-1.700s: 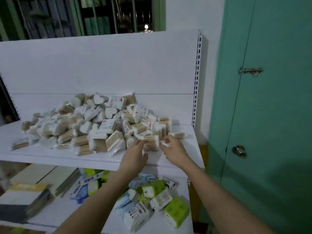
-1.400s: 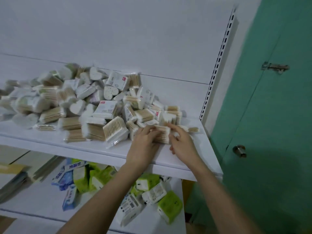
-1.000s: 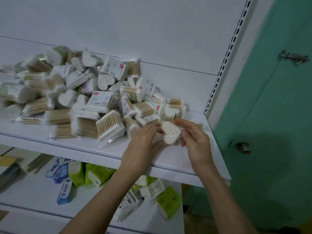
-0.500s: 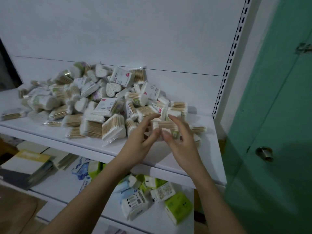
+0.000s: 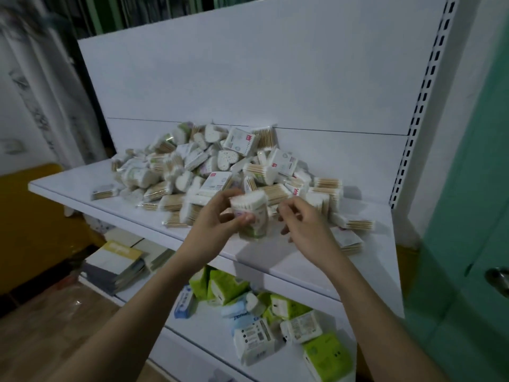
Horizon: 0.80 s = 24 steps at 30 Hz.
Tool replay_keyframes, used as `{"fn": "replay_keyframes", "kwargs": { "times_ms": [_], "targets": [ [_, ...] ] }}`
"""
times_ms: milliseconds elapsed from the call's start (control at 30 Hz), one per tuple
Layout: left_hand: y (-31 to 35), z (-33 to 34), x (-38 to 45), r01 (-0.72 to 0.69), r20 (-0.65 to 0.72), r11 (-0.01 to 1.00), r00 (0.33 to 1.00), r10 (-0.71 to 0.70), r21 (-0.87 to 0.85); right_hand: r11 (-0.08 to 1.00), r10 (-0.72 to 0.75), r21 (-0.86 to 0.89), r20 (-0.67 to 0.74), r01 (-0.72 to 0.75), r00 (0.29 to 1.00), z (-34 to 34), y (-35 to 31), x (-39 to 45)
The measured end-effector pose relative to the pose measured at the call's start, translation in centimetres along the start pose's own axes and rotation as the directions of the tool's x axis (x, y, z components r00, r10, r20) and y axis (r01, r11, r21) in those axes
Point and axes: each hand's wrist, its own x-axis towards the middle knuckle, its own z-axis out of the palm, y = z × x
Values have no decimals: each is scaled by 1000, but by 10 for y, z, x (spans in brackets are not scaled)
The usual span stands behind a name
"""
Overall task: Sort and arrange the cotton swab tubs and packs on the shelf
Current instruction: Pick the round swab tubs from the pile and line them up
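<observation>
A big heap of cotton swab tubs and packs (image 5: 220, 166) lies on the white shelf (image 5: 366, 274), heart-shaped tubs mixed with flat packs of wooden-stick swabs. My left hand (image 5: 217, 216) grips a heart-shaped swab tub (image 5: 252, 213) just above the shelf's front, thumb and fingers curled round it. My right hand (image 5: 303, 221) hovers right beside the tub with its fingers loosely curled and nothing in them. A few flat packs (image 5: 349, 238) lie loose to the right of that hand.
The lower shelf holds green and white tissue packs (image 5: 275, 312) and a blue pack (image 5: 184, 301). Stacked books or boards (image 5: 115, 263) lie lower left. A green door (image 5: 468, 216) with a knob (image 5: 498, 279) stands close on the right. The slotted upright (image 5: 418, 106) bounds the shelf.
My left hand has lifted a heart-shaped tub off the heap's front and holds it. My right hand drew back a little to the right. The camera view shifted left and upward.
</observation>
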Motion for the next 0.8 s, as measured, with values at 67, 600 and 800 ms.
{"fn": "replay_keyframes", "kwargs": {
  "times_ms": [67, 600, 800],
  "targets": [
    [9, -28, 1, -20, -20, 998, 1000, 21, 51, 985, -57, -165, 12, 59, 998, 12, -20, 18],
    [15, -367, -30, 46, -236, 954, 971, 26, 295, 662, -159, -631, 409, 404, 899, 307, -172, 112],
    [-1, -468, -18, 66, -262, 946, 965, 21, 318, 650, -113, -642, 448, 407, 887, 405, -195, 144]
  ]
}}
